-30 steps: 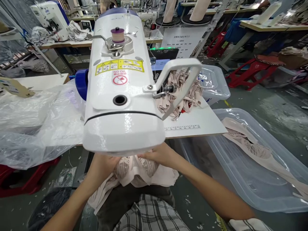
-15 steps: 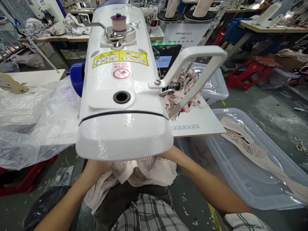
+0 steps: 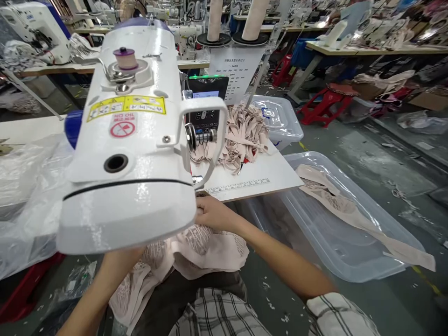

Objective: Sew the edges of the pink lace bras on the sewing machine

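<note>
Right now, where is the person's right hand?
In the head view the right hand rests on the pink lace fabric just below the table edge, beside the right of the white sewing machine head.

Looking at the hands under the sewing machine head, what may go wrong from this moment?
1. The right hand rests on the lace garment right beside the sewing machine, whose head hides the needle area; fingers might get too near it.
2. The left hand is hidden under the head, so its grip on the fabric cannot be checked; the seam may drift.
3. Loose fabric hangs into the lap and might catch or drag.
</note>
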`<state>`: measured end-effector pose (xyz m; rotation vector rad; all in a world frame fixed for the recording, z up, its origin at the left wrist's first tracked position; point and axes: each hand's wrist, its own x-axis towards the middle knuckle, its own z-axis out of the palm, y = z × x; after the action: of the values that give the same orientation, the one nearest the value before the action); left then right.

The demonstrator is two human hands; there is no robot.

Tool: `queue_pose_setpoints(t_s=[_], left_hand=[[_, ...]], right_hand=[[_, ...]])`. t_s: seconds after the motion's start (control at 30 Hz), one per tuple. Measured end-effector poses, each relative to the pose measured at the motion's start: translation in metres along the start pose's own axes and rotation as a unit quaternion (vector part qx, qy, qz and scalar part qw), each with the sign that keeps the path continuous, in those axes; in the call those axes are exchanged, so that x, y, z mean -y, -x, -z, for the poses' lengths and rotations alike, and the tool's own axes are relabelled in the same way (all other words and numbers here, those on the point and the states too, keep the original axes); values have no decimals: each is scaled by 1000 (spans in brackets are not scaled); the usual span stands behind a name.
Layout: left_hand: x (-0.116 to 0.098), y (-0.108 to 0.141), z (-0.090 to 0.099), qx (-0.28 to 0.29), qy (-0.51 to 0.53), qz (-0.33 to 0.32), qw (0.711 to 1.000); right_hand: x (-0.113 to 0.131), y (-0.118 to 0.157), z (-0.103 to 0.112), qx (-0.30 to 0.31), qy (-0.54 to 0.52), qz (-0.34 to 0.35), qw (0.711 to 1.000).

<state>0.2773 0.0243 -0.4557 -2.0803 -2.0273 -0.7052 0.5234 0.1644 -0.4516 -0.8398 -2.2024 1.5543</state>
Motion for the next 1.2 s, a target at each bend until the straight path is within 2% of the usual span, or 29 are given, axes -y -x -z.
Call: queue_pose_setpoints(t_s=[0.1, 0.2, 0.3, 0.37, 0.47, 0.5, 0.57, 0.63, 0.73, 0.8, 0.87, 0.93, 0.97, 1.03, 1.07, 1.13, 1.2], left_hand=[[-3, 0, -1, 60, 4, 8, 998], [-4, 1, -4, 74, 40, 44, 995], [-9, -4, -7, 78, 82, 73, 991], [-15, -11, -6, 70, 88, 87, 990], [-22, -16, -2, 66, 95, 101, 988], [-23, -16, 0, 71, 103, 108, 986], [-22, -13, 6, 83, 120, 130, 981], [-20, -6, 12, 101, 129, 179, 970], [-22, 6, 22, 107, 136, 260, 950], [-32, 13, 29, 67, 130, 256, 956], [-52, 21, 37, 6, 124, 186, 975], [-78, 28, 42, -31, 143, 71, 987], [-90, 30, 44, -33, 157, 10, 987], [-109, 32, 43, 1, 172, -83, 982], [-113, 32, 42, 40, 173, -98, 979], [-111, 29, 37, 147, 182, -57, 971], [-99, 24, 33, 236, 224, 54, 944]], right_hand=[[-9, -1, 1, -3, -19, 2, 1000], [-28, -5, -5, -31, -54, 4, 998], [-58, -5, -24, -76, -138, -21, 987], [-80, 0, -41, -55, -262, -64, 961], [-105, 16, -62, 42, -452, -122, 882], [-110, 22, -65, 65, -483, -128, 864], [-116, 34, -65, 86, -499, -128, 853], [-119, 42, -57, 67, -509, -130, 848], [-119, 47, -36, -24, -536, -131, 834], [-112, 49, -22, -86, -543, -114, 828], [-95, 54, -13, -111, -534, -93, 833], [-66, 61, -12, -77, -496, -76, 862], [-48, 66, -15, -33, -460, -70, 884], [-10, 74, -24, 84, -350, -47, 932], [8, 76, -29, 135, -289, -31, 947], [33, 77, -36, 162, -187, 8, 969], [41, 72, -39, 107, -110, 29, 988]])
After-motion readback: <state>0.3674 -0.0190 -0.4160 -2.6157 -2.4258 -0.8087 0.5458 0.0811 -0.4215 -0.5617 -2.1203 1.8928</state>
